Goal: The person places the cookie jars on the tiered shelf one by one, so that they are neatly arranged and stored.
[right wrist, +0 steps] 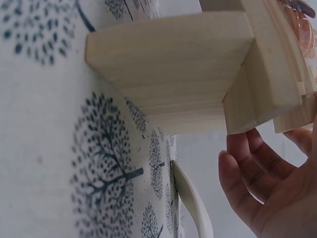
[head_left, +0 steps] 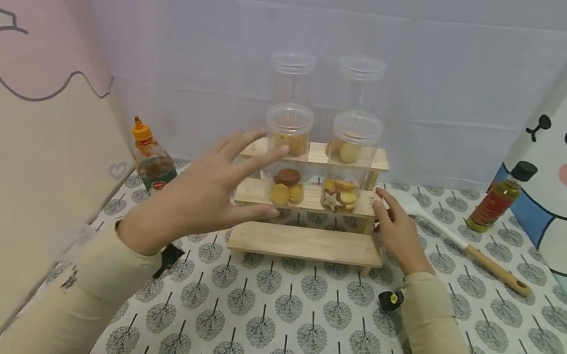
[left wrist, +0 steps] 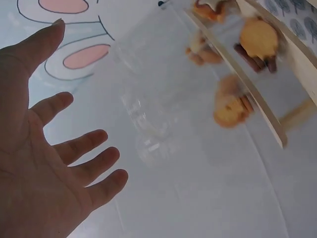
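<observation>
My left hand (head_left: 207, 189) is spread wide beside the front left clear jar (head_left: 284, 161), its fingers and thumb apart. In the left wrist view the same palm (left wrist: 39, 163) shows nothing held. My right hand (head_left: 398, 229) rests its fingertips at the right end of the three-step wooden shelf (head_left: 306, 243), by the middle step. Fingers (right wrist: 242, 168) lie along its wooden support in the right wrist view. The front right jar (head_left: 349, 173) holds cookies, one star-shaped. Behind on the top step stand two more lidded jars, the left one (head_left: 290, 80) and the right one (head_left: 358, 89).
A sauce bottle with an orange cap (head_left: 153, 157) stands at the left. To the right lies a white utensil with a wooden handle (head_left: 495, 268), near a dark-capped oil bottle (head_left: 497, 199). A tree-print cloth (head_left: 283, 341) covers the table; printed sheets line the sides.
</observation>
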Demonstrator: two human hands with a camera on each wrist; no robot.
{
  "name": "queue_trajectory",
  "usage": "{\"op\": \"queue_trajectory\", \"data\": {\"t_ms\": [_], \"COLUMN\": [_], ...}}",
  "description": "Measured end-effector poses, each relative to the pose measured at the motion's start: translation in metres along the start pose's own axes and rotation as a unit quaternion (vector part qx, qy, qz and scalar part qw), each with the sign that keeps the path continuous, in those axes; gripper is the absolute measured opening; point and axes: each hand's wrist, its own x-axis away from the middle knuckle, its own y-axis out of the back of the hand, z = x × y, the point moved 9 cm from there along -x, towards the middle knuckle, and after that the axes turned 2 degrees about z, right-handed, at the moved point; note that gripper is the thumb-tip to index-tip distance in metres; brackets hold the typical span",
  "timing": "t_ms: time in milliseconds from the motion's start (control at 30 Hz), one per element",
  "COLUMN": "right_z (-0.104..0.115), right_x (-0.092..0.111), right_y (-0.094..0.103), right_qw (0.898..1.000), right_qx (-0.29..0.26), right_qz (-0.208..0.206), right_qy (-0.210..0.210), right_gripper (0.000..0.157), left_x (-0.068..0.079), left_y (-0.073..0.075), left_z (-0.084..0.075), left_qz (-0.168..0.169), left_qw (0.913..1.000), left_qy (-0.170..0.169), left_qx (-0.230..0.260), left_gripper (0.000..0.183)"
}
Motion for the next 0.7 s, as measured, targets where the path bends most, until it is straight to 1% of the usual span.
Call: {"op": "queue_trajectory", "data": {"t_ms": [100,200,333,367,433,533,700], "right_z": [0.000,0.001,0.000,0.000,0.000,0.000,0.000], "right_x": [0.001,0.002,0.002,0.002,0.002,0.002,0.001], "right_y": [0.000,0.000,-0.001,-0.001,0.000,0.001,0.000], "right_qw": [1.000,1.000,1.000,1.000,1.000,1.000,1.000], "right_qx": [-0.003,-0.006,-0.010,-0.010,-0.009,-0.007,-0.003], "right_qz": [-0.002,-0.002,0.003,0.003,0.003,0.000,0.001], "right_qy": [-0.004,-0.007,-0.007,-0.007,-0.005,-0.004,-0.008], "right_gripper": [0.064,0.065,0.065,0.065,0.066,0.065,0.065], "left_x": [0.032,0.065,0.104,0.111,0.124,0.137,0.156], "left_y": [0.015,0.028,0.034,0.034,0.033,0.028,0.012], "left_z": [0.024,0.048,0.076,0.081,0.091,0.103,0.125], "left_qz": [-0.022,-0.039,-0.043,-0.045,-0.048,-0.050,-0.029], "left_qw": [0.9995,0.9981,0.9944,0.9936,0.9921,0.9903,0.9823], "left_qy": [0.019,0.047,0.093,0.098,0.108,0.123,0.178], "left_qx": [-0.009,-0.005,0.025,0.033,0.042,0.042,0.052], "left_gripper": [0.088,0.091,0.092,0.092,0.092,0.093,0.094]}}
